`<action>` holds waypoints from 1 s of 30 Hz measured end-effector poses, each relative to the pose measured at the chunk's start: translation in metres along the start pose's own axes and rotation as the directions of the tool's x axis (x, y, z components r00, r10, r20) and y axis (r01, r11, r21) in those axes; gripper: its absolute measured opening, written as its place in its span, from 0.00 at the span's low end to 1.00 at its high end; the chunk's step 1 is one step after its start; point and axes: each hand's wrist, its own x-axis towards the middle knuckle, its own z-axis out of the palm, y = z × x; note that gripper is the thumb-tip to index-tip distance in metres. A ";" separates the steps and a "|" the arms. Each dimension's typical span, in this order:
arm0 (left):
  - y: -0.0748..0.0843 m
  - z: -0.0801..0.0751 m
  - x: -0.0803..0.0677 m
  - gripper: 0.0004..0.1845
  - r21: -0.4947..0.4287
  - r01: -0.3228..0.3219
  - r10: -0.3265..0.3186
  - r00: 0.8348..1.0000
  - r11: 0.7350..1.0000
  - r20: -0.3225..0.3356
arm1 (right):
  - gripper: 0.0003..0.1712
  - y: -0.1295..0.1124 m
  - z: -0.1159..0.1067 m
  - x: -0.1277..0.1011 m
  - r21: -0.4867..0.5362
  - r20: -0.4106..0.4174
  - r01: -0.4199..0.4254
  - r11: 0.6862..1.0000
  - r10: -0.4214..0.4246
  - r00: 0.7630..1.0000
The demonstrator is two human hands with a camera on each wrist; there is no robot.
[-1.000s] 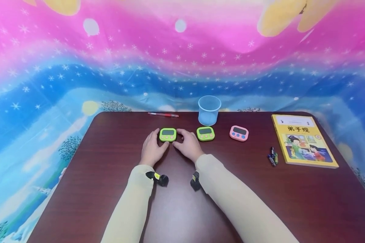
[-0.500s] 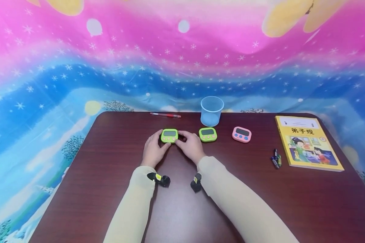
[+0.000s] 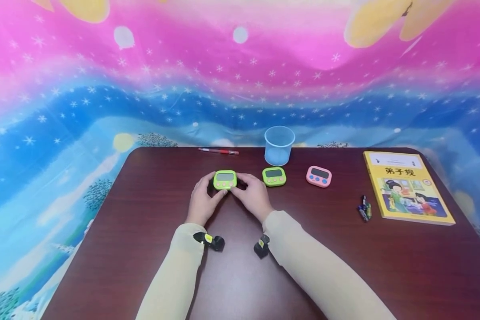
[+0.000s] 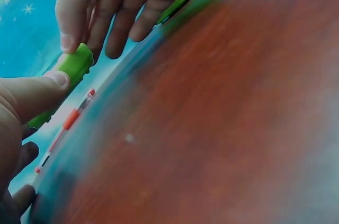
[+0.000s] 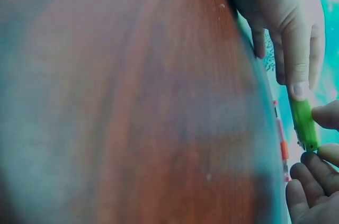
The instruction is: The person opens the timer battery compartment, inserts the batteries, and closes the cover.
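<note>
A green timer (image 3: 225,180) with a grey screen is pinched between both hands just above the dark wooden table (image 3: 144,209). My left hand (image 3: 210,187) grips its left side, thumb under the lower edge. My right hand (image 3: 245,186) grips its right side. In the left wrist view my left thumb (image 4: 37,97) presses the green timer (image 4: 74,68) while the right hand's fingers (image 4: 114,7) curl over its top. The right wrist view shows the green timer (image 5: 304,123) edge-on between the two hands' fingertips.
A second green timer (image 3: 274,176) and a pink timer (image 3: 318,176) lie to the right. A clear blue cup (image 3: 279,145) and a red pen (image 3: 218,151) sit by the far edge. A yellow book (image 3: 408,186) and small batteries (image 3: 364,208) lie at the right.
Both hands have closed in on the left green timer and raised it slightly off the table, thumbs now under its lower edge.
</note>
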 end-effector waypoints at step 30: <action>0.049 0.011 -0.065 0.34 -0.313 -0.137 0.105 0.988 0.940 -0.115 | 0.29 -0.003 -0.046 -0.077 0.420 -0.032 0.016 0.908 -0.002 0.999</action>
